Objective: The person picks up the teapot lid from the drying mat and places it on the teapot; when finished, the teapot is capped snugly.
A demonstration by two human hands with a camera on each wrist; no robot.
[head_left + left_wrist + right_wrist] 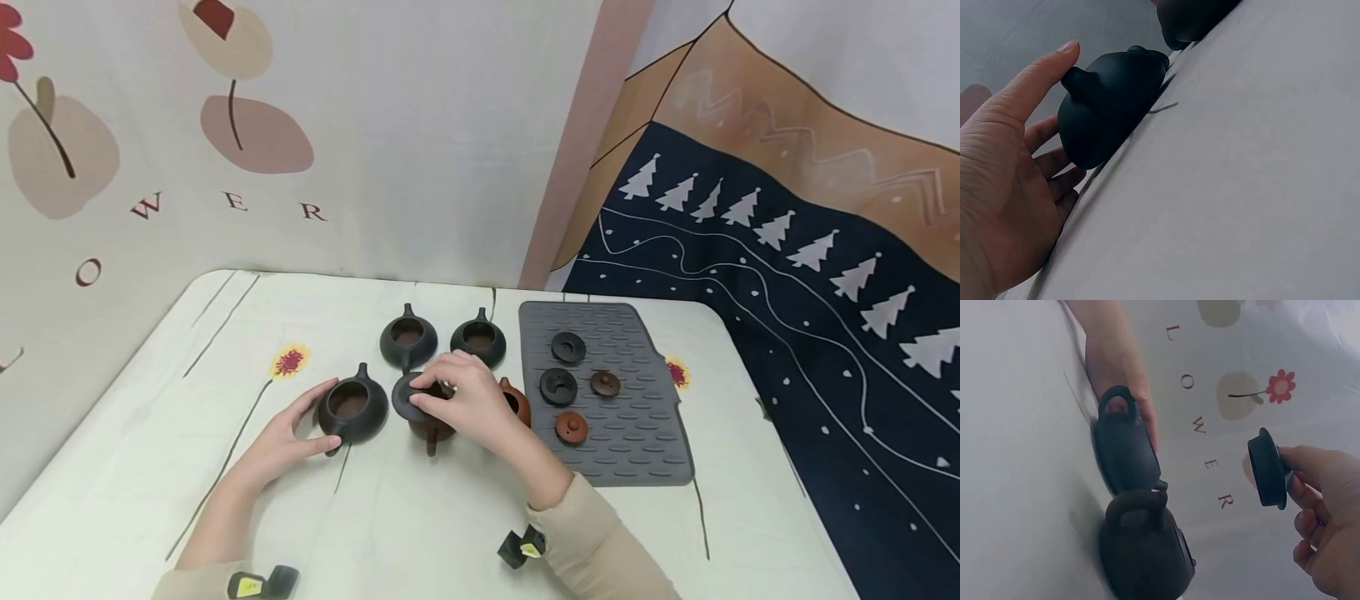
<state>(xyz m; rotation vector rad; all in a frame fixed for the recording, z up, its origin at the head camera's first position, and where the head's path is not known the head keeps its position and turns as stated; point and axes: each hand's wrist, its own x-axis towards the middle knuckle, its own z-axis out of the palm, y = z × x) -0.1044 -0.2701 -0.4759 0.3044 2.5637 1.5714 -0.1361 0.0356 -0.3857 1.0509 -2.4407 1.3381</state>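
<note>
My left hand cups a lidless black teapot at its left side. In the left wrist view its thumb lies by the handle of that black teapot, with the fingers curved around the body. My right hand pinches a round black lid by its top. The right wrist view shows this lid tilted in the air, its rim facing left. Below it stands a brown teapot, partly covered by the lid and hand.
Two more lidless black teapots stand behind. A reddish-brown teapot sits partly hidden by my right wrist. On the right lies a grey mat with two black lids, a brown lid and a reddish lid.
</note>
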